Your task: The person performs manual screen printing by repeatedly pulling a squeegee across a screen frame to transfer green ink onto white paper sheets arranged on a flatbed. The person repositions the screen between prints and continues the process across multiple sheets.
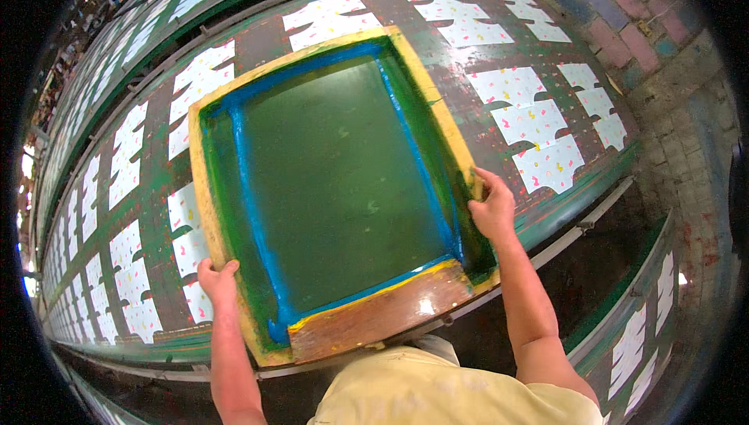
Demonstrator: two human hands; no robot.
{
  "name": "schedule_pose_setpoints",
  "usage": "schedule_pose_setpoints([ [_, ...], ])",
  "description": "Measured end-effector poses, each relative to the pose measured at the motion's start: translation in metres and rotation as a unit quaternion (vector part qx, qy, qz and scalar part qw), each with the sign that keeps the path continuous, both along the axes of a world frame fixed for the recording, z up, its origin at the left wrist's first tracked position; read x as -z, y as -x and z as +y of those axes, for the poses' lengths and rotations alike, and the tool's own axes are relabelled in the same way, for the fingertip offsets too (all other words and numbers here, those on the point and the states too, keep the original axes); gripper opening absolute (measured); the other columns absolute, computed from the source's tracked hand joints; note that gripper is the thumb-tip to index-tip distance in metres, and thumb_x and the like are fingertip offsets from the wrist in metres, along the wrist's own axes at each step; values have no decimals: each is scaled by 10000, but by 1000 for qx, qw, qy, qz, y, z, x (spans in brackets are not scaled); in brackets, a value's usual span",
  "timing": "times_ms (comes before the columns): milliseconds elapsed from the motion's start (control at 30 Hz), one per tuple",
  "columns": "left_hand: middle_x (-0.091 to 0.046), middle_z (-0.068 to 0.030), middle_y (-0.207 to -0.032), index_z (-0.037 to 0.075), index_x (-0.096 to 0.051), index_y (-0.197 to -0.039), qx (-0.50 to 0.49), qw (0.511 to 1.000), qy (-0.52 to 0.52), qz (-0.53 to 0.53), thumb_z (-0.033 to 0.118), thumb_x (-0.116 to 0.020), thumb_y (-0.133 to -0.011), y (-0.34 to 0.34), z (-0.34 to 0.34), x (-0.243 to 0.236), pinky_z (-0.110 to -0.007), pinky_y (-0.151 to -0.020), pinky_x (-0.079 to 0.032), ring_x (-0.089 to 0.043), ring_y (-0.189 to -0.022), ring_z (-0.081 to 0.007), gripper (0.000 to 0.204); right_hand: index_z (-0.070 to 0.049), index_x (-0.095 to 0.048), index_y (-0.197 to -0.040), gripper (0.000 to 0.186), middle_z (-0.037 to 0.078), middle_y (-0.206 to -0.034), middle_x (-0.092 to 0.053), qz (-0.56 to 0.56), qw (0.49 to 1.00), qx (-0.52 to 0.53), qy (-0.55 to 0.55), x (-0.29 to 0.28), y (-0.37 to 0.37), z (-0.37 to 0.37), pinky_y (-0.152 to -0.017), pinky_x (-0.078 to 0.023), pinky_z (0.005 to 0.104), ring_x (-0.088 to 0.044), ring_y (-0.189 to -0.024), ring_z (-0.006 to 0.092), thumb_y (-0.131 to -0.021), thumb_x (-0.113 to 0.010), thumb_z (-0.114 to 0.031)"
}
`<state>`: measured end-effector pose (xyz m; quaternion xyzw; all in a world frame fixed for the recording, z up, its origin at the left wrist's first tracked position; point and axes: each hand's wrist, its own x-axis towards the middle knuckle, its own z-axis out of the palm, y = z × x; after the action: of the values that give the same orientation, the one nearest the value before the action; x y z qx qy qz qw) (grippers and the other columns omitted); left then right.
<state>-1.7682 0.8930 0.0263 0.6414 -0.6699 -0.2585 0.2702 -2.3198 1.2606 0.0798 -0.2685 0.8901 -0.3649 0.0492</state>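
A large screen-printing frame (335,183) with yellow edges and a dark green mesh is held in front of me, turned slightly. Blue paint or ink runs along the inner borders of its mesh. My left hand (218,278) grips the frame's left edge near the lower corner. On the opposite side, my right hand (493,203) is closed round the right edge, thumb on the inner side. A brown squeegee board (382,312), wet and shiny with yellow along its top, lies across the frame's near end. Both hands' fingertips are partly hidden under the edges.
The long printing table (437,66) carries rows of white fabric pieces (534,125) with small coloured prints. More tables with similar pieces stand at the far left and lower right (628,351). A metal rail (581,226) runs along the near edge. Brick paving (616,19) lies at upper right.
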Motion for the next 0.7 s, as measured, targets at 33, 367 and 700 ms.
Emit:
schedule_pose_setpoints([
  [33,-684,-155,-1150,-47,-719,-1052,-9,1000,2,26,78,-970,-762,20,14,4,-433,-954,-552,-686,-1031,-298,404,-138,-772,-1459,713,192,-1313,-794,-2,1000,2,3,4,18,11,-1082,-613,476,-769,-1207,398,-763,-783,17],
  [367,-658,-127,-1116,-40,-708,-1058,-21,999,-34,36,51,-951,-789,120,88,-7,-424,-911,-561,-672,-954,-264,374,-111,-749,-1514,757,164,-1346,-788,-44,998,-12,49,22,116,68,-1085,-618,426,-776,-1206,328,-783,-827,69],
  [700,-666,-128,-1114,-50,-715,-1048,-32,998,-28,38,57,-936,-811,133,97,-12,-409,-894,-564,-694,-952,-259,342,-74,-722,-1520,754,192,-1359,-782,-22,998,-63,14,21,125,74,-1120,-603,466,-760,-1237,379,-789,-872,32],
])
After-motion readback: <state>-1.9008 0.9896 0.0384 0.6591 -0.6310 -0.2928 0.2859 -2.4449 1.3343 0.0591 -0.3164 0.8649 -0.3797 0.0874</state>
